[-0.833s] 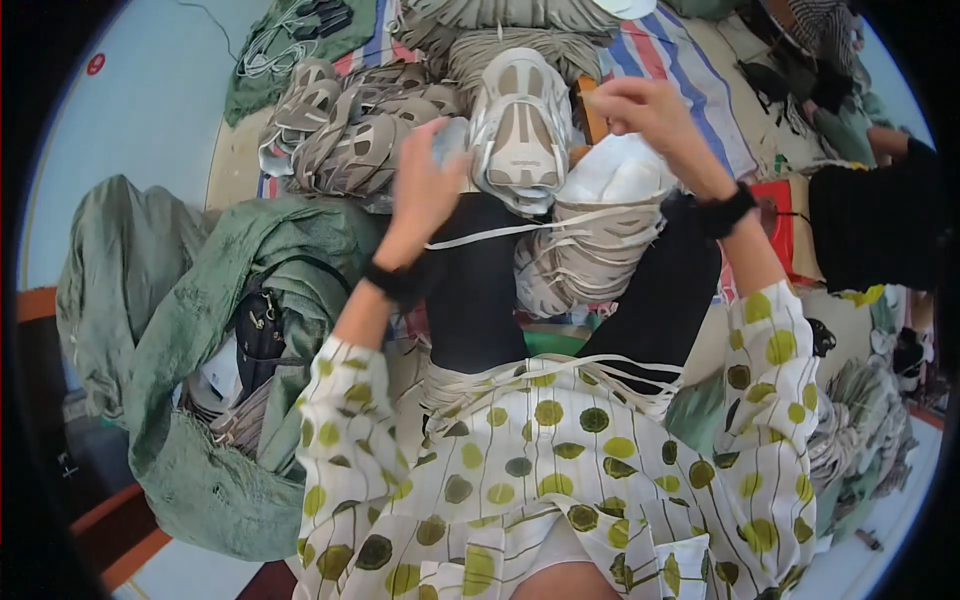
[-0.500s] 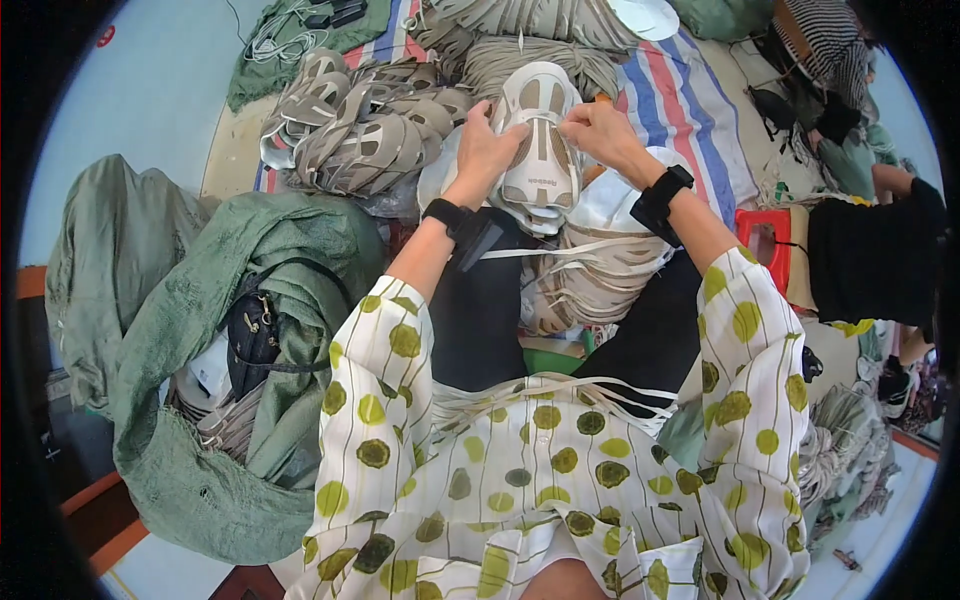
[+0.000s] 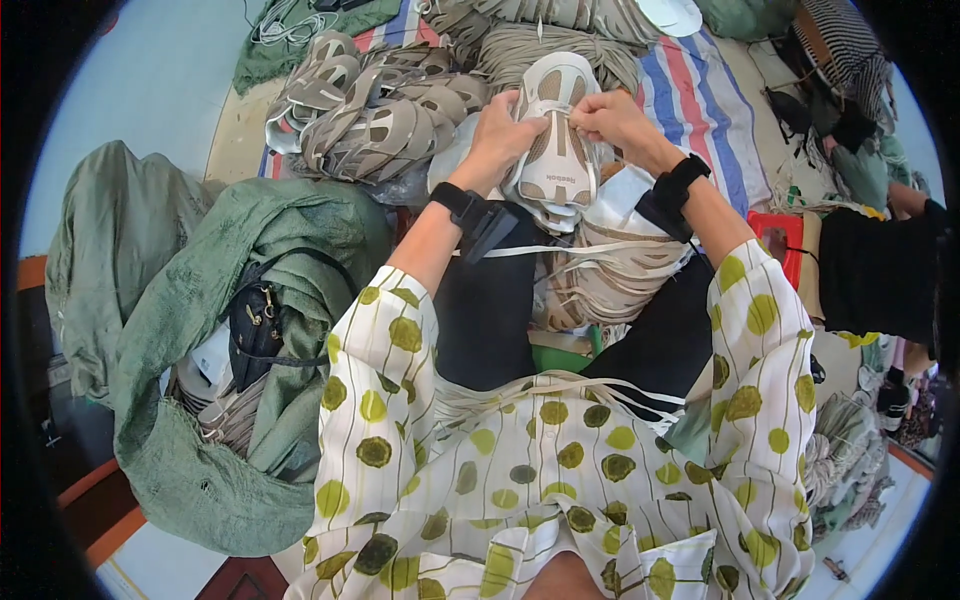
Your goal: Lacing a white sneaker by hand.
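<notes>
A beige and white shoe upper (image 3: 560, 185) stands toe toward me on top of other uppers, above my knees. My left hand (image 3: 503, 138) is closed on its left side, with the thumb lying near the lace area. From the right, my right hand (image 3: 612, 122) pinches at the edge of the lacing area; a white lace seems to be between the fingertips, though it is too small to be sure. A bundle of beige uppers (image 3: 625, 280) tied with white strands rests between my legs. Several white laces (image 3: 610, 385) lie across my lap.
Piles of grey-beige uppers (image 3: 375, 125) lie beyond my left hand on a striped sheet (image 3: 685, 95). At my left stands a green sack (image 3: 210, 500) with a dark bag (image 3: 255, 335) on it. On the right are a red stool (image 3: 775, 245) and another person in black (image 3: 870, 270).
The whole view has shifted slightly, so the shoe upper and both hands appear a little farther right. Both hands stay at the upper, with the right fingers drawn closer together at its lacing edge.
</notes>
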`<action>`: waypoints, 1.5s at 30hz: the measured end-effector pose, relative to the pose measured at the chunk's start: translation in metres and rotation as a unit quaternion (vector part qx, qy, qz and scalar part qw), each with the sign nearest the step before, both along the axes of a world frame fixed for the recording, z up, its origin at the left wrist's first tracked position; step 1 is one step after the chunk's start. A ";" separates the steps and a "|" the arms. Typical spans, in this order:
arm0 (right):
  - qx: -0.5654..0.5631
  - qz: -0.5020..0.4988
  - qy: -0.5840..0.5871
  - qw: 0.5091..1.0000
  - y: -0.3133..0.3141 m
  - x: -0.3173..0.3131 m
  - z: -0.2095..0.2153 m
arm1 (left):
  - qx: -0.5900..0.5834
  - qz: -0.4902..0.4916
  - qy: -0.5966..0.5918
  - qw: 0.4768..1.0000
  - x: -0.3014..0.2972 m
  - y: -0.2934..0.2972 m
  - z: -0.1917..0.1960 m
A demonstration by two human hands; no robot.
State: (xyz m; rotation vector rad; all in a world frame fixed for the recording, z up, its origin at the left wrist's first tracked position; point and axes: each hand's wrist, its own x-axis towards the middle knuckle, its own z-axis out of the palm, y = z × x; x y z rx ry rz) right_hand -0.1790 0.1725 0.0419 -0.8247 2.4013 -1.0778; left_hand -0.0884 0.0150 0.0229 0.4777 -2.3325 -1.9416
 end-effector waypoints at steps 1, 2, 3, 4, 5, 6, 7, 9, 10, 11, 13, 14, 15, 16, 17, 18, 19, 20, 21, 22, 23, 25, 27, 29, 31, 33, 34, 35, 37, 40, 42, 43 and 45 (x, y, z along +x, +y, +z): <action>-0.053 -0.051 -0.165 0.984 0.002 -0.002 -0.003 | -0.055 0.001 -0.002 0.999 -0.002 0.000 -0.001; -0.052 -0.052 -0.164 0.984 0.004 -0.006 -0.004 | -0.054 0.000 -0.001 0.999 -0.006 -0.003 -0.001; -0.016 -0.049 -0.070 0.996 0.001 -0.001 -0.001 | -0.043 -0.013 -0.009 0.999 -0.006 -0.011 -0.006; 0.019 -0.045 0.026 0.998 -0.003 0.004 0.005 | -0.033 -0.027 -0.016 0.999 -0.007 -0.017 -0.008; 0.054 -0.059 0.105 0.991 -0.007 0.011 0.009 | -0.032 -0.026 -0.019 0.999 -0.005 -0.021 -0.012; 0.055 -0.063 0.107 0.991 -0.006 0.012 0.009 | -0.024 -0.018 -0.015 0.999 -0.007 -0.021 -0.011; 0.066 -0.069 0.130 0.987 -0.005 0.012 0.008 | -0.016 -0.009 -0.012 1.000 -0.009 -0.022 -0.011; 0.076 -0.073 0.152 0.983 -0.005 0.014 0.010 | -0.049 0.003 0.010 0.999 -0.014 -0.026 -0.011; 0.070 -0.071 0.151 0.983 -0.006 0.016 0.011 | -0.049 0.005 0.009 0.999 -0.014 -0.029 -0.012; 0.064 -0.070 0.151 0.984 -0.008 0.018 0.013 | -0.081 0.009 0.002 0.997 -0.014 -0.033 -0.012; 0.069 -0.073 0.156 0.983 -0.003 0.016 0.015 | -0.108 0.005 -0.006 0.994 -0.016 -0.031 -0.002; 0.072 -0.073 0.162 0.981 -0.001 0.015 0.015 | -0.066 -0.024 -0.027 0.997 -0.015 -0.030 0.003; 0.073 -0.073 0.161 0.981 -0.001 0.015 0.017 | -0.025 -0.052 -0.048 0.997 -0.013 -0.030 0.007; 0.078 -0.071 0.146 0.984 0.000 0.017 0.017 | -0.024 -0.053 -0.049 0.997 -0.013 -0.029 0.011; 0.083 -0.068 0.130 0.986 0.000 0.018 0.017 | -0.002 -0.082 -0.066 0.994 -0.013 -0.026 0.015; 0.083 -0.066 0.129 0.986 0.000 0.017 0.015 | 0.020 -0.108 -0.082 0.991 -0.013 -0.027 0.016; 0.008 -0.062 0.034 0.997 0.001 0.017 0.012 | 0.020 -0.107 -0.083 0.991 -0.014 -0.026 0.017; -0.068 -0.057 -0.062 0.994 0.001 0.015 0.010 | 0.078 -0.146 -0.076 0.983 -0.018 -0.026 0.019; -0.067 -0.058 -0.064 0.994 0.000 0.016 0.009 | 0.135 -0.186 -0.069 0.971 -0.019 -0.025 0.017; -0.084 -0.079 -0.118 0.986 -0.001 0.016 0.009 | 0.136 -0.187 -0.072 0.970 -0.018 -0.025 0.015; -0.101 -0.101 -0.171 0.975 0.000 0.016 0.010 | 0.166 -0.190 -0.066 0.965 -0.017 -0.025 0.013; -0.076 -0.083 -0.151 0.982 -0.002 0.016 0.011 | 0.194 -0.187 -0.060 0.961 -0.018 -0.030 0.006; -0.049 -0.068 -0.131 0.988 0.000 0.014 0.009 | 0.280 -0.179 -0.027 0.943 -0.019 -0.031 0.000; -0.045 -0.052 -0.019 0.997 0.004 0.010 0.003 | 0.291 -0.187 -0.041 0.937 -0.025 -0.034 0.000; -0.066 -0.069 -0.041 0.995 -0.005 0.015 0.002 | 0.304 -0.193 -0.057 0.931 -0.025 -0.036 -0.005; -0.086 -0.086 -0.059 0.991 -0.008 0.017 0.000 | 0.296 -0.209 -0.037 0.931 -0.025 -0.034 -0.006; -0.093 -0.085 -0.046 0.991 -0.008 0.016 -0.001 | 0.297 -0.209 -0.037 0.931 -0.024 -0.032 -0.005; -0.101 -0.083 -0.033 0.991 -0.007 0.016 -0.001 | 0.287 -0.204 -0.037 0.935 -0.023 -0.031 -0.004; -0.121 -0.067 -0.050 0.989 -0.008 0.016 0.003 | 0.275 -0.198 -0.034 0.940 -0.020 -0.031 -0.003; -0.127 -0.018 -0.047 0.991 0.003 0.017 0.020 | -0.070 -0.042 0.043 0.996 -0.005 -0.025 0.002; -0.114 0.016 -0.026 0.993 0.015 0.016 0.029 | -0.454 0.101 0.109 0.878 0.010 -0.018 0.013; -0.089 0.018 -0.040 0.995 0.019 0.016 0.032 | -0.453 0.105 0.198 0.863 0.010 -0.016 0.014; -0.066 0.020 -0.053 0.996 0.022 0.017 0.032 | -0.470 0.066 0.212 0.854 0.010 -0.006 0.022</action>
